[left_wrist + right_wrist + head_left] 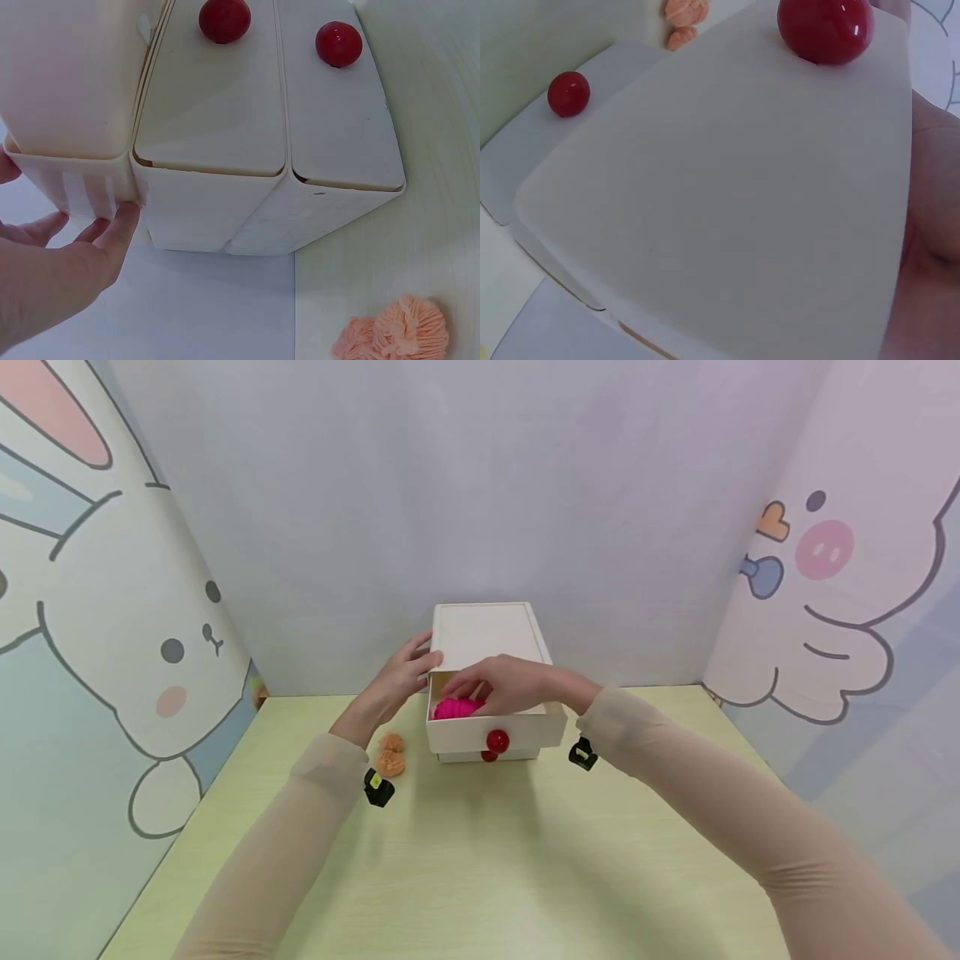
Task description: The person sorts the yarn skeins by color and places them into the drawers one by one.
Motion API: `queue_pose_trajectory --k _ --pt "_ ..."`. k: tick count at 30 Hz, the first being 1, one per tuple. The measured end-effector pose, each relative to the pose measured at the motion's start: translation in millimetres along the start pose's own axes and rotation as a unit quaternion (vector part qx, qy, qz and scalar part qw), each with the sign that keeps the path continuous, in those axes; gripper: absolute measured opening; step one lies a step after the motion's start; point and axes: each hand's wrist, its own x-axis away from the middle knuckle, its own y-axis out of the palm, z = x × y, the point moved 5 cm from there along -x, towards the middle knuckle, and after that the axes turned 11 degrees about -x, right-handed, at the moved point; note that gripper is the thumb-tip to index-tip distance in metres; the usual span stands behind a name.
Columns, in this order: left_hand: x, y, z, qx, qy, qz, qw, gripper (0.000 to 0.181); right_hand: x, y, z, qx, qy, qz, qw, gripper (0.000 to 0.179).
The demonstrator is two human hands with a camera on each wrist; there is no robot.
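A white cabinet (491, 631) of stacked drawers stands at the back of the table, its top drawer (457, 735) pulled out toward me. My right hand (513, 683) reaches down into that drawer, with fingers and thumb around a bright pink yarn bundle (454, 708). Part of the bundle is hidden under the hand. My left hand (397, 681) rests against the cabinet's left side near the top. In the left wrist view, its extended fingers (120, 225) touch the wall of the top section. In the right wrist view, the drawer front hides most of the right hand (937, 187).
Peach-coloured yarn pieces (391, 756) lie on the table left of the cabinet. Red round knobs (497, 742) stick out from the drawer fronts. A pale curtain (480, 485) hangs behind, and panels with cartoon animals (187, 677) flank the table (480, 860).
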Motion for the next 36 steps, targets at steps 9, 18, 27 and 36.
queue_pose_trajectory --k 9,18,27,36 --pt "-1.3 -0.3 -0.9 -0.012 -0.005 0.005 0.9999 0.073 34.9 -19.4 -0.3 -0.044 -0.004 0.022 0.9988 0.05" --pt "-0.7 -0.7 -0.9 -0.01 0.002 0.003 0.9999 0.074 89.7 -49.4 17.1 -0.046 0.003 0.096 0.9943 0.046" --pt "-0.3 -1.7 -1.3 -0.004 0.002 0.006 1.0 0.073 140.1 -61.9 72.2 -0.026 0.05 0.168 0.9842 0.044" --pt "-0.2 -1.5 -1.2 0.004 0.003 0.006 1.0 0.073 170.8 -42.2 153.2 0.019 0.113 0.179 0.9772 0.047"
